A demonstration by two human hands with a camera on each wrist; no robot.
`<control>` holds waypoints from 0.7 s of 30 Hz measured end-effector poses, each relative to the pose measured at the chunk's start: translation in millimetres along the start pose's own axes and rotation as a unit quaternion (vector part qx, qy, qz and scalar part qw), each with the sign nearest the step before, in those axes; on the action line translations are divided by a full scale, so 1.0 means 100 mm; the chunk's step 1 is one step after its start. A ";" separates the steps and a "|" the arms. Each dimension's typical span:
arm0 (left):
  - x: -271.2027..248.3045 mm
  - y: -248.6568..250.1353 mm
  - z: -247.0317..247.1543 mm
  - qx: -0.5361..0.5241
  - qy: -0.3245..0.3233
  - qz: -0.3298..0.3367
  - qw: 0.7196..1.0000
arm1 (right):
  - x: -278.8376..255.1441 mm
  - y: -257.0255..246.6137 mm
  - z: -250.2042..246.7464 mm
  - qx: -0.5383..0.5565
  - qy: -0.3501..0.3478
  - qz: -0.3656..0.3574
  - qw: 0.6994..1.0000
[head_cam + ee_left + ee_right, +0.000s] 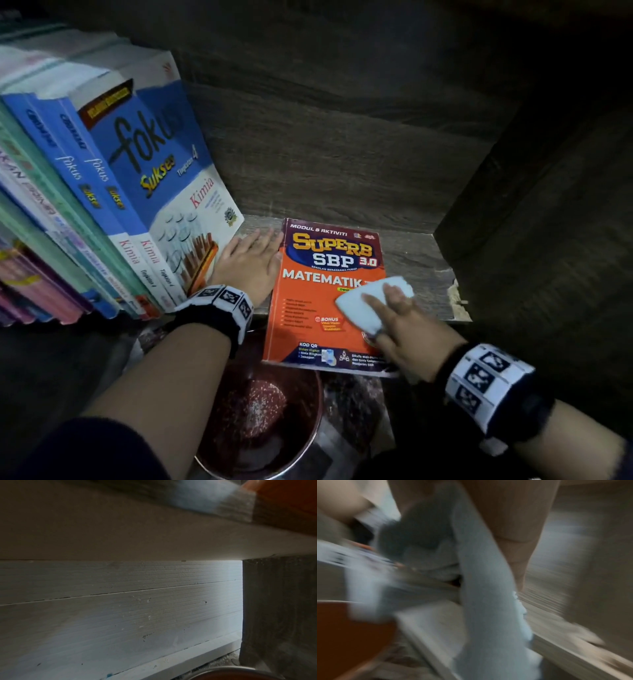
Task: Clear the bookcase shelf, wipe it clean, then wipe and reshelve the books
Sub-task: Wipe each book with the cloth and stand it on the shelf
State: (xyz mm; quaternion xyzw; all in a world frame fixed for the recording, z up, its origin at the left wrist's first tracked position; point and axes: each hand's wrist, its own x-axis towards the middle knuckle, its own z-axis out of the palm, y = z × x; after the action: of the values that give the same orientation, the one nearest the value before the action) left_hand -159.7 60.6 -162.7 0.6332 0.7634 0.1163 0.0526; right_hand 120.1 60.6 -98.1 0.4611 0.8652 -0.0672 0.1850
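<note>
Nearest you, below the shelf's front edge, sits a round reddish basin [260,411] on the floor. Your right hand [404,329] presses a white cloth [373,301] flat against an orange maths workbook [322,298], its fingers [380,305] spread straight over the cloth. The workbook lies face up on the dark wood-grain shelf [418,253], long axis running front to back, title end toward the back panel, near end overhanging the edge. Your left hand [250,263] rests flat on the shelf just beside the workbook's left edge, fingers straight and together. Left of it, a row of books [113,192] leans rightward. Beyond stands the shadowed back panel [342,137].
</note>
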 end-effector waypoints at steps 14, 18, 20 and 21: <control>0.00 0.00 -0.02 0.003 -0.026 -0.010 1.000 | 0.35 0.02 -0.21 0.076 0.183 0.172 0.965; -0.01 0.00 -0.04 -0.019 -0.071 0.003 0.997 | 0.40 -0.12 -0.18 0.148 0.079 0.231 0.958; -0.02 0.03 -0.04 -0.076 -0.082 -0.007 0.994 | 0.44 -0.18 -0.17 0.164 0.062 0.252 0.952; -0.03 0.06 -0.01 -0.123 -0.084 -0.013 0.989 | 0.46 -0.20 -0.17 0.167 0.054 0.260 0.950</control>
State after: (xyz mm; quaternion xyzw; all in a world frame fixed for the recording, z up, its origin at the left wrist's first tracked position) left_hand -153.3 59.0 -160.2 0.6192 0.7445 0.1554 0.1955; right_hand 76.0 89.7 -101.0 0.6971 0.7007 -0.1351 0.0693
